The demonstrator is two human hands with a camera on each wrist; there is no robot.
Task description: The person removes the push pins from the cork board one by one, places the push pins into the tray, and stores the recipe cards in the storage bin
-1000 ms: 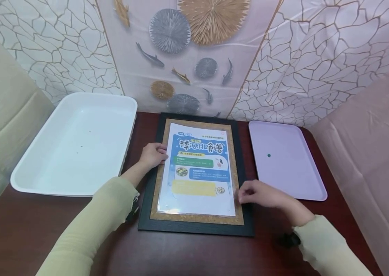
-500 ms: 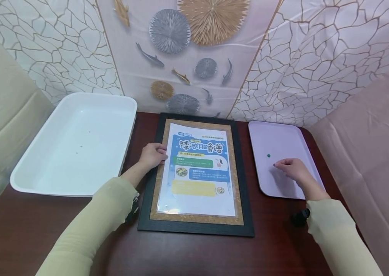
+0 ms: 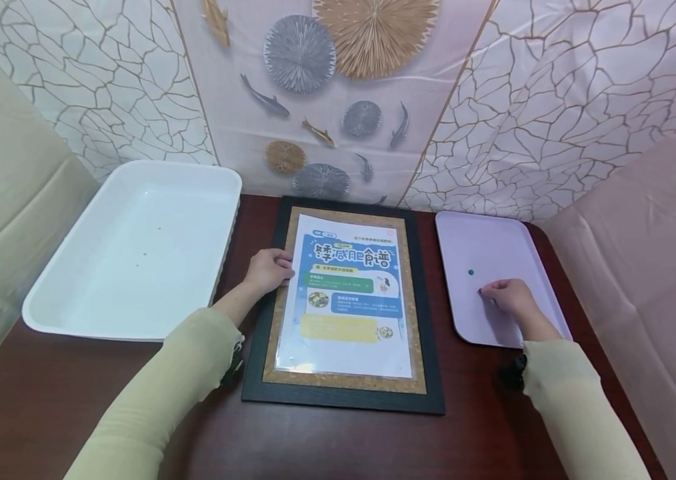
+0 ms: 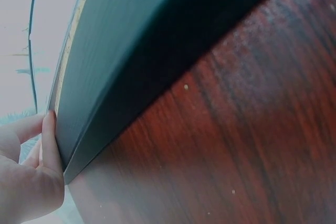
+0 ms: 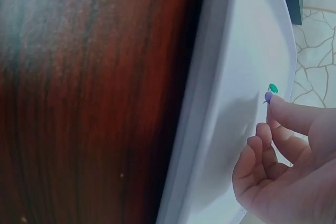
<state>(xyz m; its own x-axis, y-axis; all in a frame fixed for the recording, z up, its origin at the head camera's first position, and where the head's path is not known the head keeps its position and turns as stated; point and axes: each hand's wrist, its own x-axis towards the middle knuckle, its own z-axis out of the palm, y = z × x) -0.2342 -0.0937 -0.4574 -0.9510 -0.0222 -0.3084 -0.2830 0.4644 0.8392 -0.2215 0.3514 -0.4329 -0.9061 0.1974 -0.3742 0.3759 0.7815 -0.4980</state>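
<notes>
A printed sheet (image 3: 338, 357) lies on a cork board (image 3: 350, 381) with a black frame (image 3: 344, 403). My left hand (image 3: 267, 272) rests at the left side of the board, its fingertips right at the sheet's edge. In the left wrist view, its fingers (image 4: 50, 140) lie fairly straight against the frame's inner side. Over the lilac tray (image 3: 482, 243), my right hand (image 3: 512, 297) pinches a small purple thumbtack (image 5: 268, 97) between thumb and forefinger. A green thumbtack (image 3: 471, 272) sits on the tray just beyond those fingertips.
A large white tray (image 3: 134, 267) stands left of the board, with a few tiny dark specks inside. The dark red wooden table (image 3: 314, 440) carries everything. A patterned cloth (image 3: 338, 100) hangs behind, and plain cloth flanks both sides.
My right hand has left the lower right edge of the board, moved right over the lilac tray and taken the purple thumbtack between its fingertips. The left hand stays at the sheet's edge.
</notes>
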